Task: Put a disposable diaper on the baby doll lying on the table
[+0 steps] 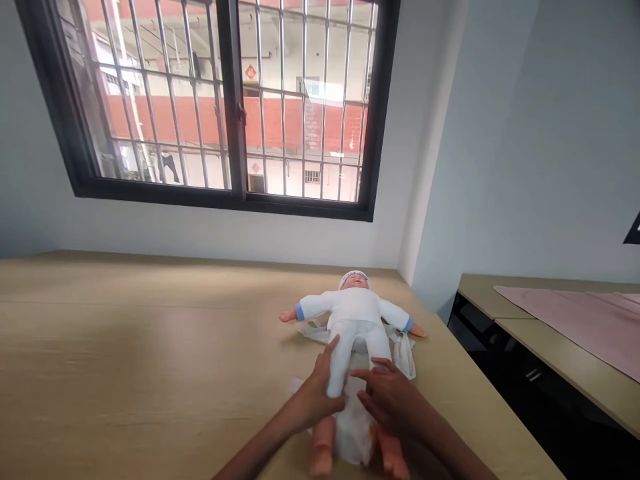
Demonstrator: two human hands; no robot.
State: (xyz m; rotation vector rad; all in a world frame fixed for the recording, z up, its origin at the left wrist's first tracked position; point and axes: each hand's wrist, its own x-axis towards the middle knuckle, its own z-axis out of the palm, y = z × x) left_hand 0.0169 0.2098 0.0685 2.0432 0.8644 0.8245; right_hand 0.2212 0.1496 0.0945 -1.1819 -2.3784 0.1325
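A baby doll (pixel 356 307) lies on its back with arms spread, its head towards the window. It wears a white cap, a white top with blue cuffs and white trousers (pixel 341 360); its bare feet point towards me. My left hand (pixel 315 393) is closed round the trouser leg on the left, thumb near its hem and a finger stretched up along the thigh. Over the other trouser leg bends my right hand (pixel 387 393), index finger pointing left, with that leg's lower part hidden. White cloth (pixel 353 433) lies under and between the doll's legs.
The doll lies near the right edge of a wooden table (pixel 150 373). White cloth strips (pixel 404 353) stick out beside its hips. Beyond a dark gap stands another table with a pink cloth (pixel 580 320). A barred window (pixel 235 193) is behind.
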